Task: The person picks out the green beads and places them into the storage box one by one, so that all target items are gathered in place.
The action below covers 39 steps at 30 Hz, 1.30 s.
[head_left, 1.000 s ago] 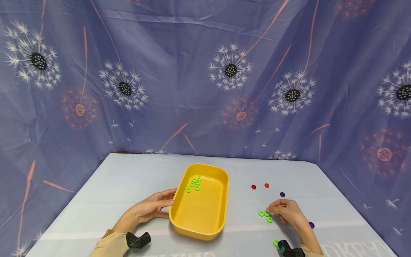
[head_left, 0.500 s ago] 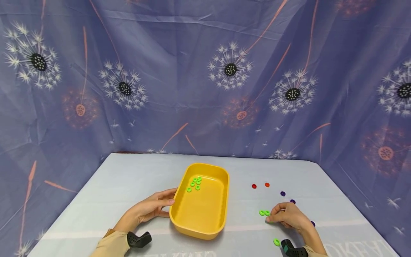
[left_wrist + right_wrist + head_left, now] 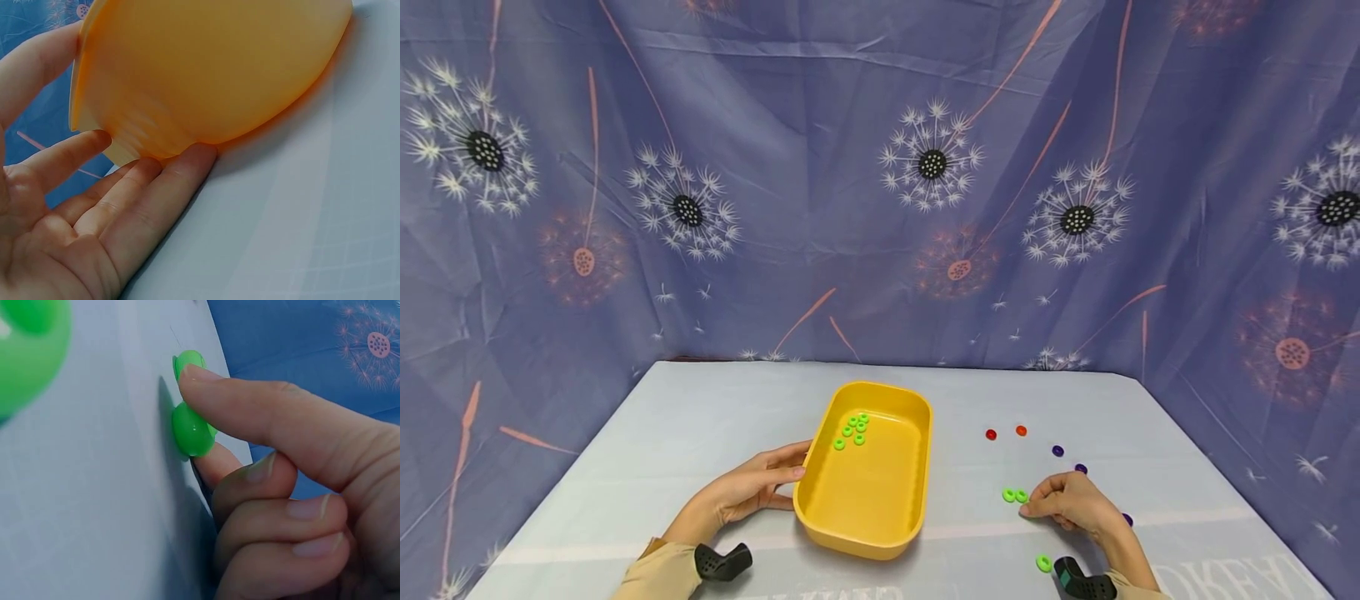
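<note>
My left hand holds the near-left side of a yellow plastic tray, thumb up by the rim. In the left wrist view its other fingertips touch the lower wall. Several small green rings lie inside the tray, toward its far left. To the right, my right hand pinches a green ring between thumb and index finger, low over the table; the head view hides this ring behind the fingers. Two green rings lie beside the fingertips, and another green ring sits nearer the wrist.
Beyond the right hand lie a red piece and an orange-red piece. Dark purple pieces are scattered around that hand, one partly hidden by the wrist. A pale cloth covers the table; a flowered blue curtain hangs behind.
My right hand has moved slightly nearer and closed its thumb and index finger on the nearest green ring of the group. A purple piece has come into view behind it. The left hand stays put.
</note>
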{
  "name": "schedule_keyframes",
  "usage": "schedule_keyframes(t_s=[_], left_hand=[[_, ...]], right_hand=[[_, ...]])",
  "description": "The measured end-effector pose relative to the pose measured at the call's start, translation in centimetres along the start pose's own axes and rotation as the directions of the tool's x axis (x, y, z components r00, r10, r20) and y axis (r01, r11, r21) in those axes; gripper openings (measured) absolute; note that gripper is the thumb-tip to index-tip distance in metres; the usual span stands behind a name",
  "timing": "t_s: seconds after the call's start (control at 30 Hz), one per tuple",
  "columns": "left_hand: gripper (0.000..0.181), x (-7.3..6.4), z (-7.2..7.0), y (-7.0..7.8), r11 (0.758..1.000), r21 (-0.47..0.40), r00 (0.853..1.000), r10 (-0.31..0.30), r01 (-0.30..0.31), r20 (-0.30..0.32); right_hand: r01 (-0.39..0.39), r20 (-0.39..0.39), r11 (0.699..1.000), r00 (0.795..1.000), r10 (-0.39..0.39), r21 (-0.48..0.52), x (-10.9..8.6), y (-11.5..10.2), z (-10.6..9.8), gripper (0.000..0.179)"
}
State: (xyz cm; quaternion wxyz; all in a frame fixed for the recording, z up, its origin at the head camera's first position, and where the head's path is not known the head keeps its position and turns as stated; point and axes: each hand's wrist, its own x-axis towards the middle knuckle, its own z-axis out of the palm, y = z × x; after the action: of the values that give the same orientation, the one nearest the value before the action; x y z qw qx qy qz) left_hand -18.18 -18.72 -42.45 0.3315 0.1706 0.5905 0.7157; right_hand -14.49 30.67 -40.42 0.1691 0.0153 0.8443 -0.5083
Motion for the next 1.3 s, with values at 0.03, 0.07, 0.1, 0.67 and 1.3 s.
schedule_keyframes(t_s=[0.03, 0.07, 0.1, 0.67, 1.3], left_hand=[[0.072, 0.0, 0.0, 0.0, 1.0, 0.0, 1.0, 0.001, -0.001, 0.001], [0.072, 0.0, 0.0, -0.1, 1.0, 0.0, 1.0, 0.001, -0.001, 0.001], [0.072, 0.0, 0.0, -0.1, 1.0, 0.0, 1.0, 0.0, 0.0, 0.002], [0.069, -0.1, -0.2, 0.4, 1.0, 0.01, 1.0, 0.012, -0.012, -0.005], [0.07, 0.0, 0.0, 0.0, 1.0, 0.005, 1.0, 0.003, -0.003, -0.006]], right_hand=[[0.001, -0.001, 1.0, 1.0, -0.001, 0.0, 0.0, 0.0, 0.0, 0.021], [0.001, -0.001, 1.0, 1.0, -0.001, -0.001, 0.0, 0.1, 0.0, 0.02], [0.001, 0.0, 1.0, 1.0, -0.001, 0.0, 0.0, 0.1, 0.0, 0.02], [-0.069, -0.106, 0.997, 0.992, 0.072, 0.035, 0.6, -0.6, -0.2, 0.02], [0.026, -0.152, 1.0, 0.988, -0.024, 0.006, 2.4, -7.0, 1.5, 0.027]])
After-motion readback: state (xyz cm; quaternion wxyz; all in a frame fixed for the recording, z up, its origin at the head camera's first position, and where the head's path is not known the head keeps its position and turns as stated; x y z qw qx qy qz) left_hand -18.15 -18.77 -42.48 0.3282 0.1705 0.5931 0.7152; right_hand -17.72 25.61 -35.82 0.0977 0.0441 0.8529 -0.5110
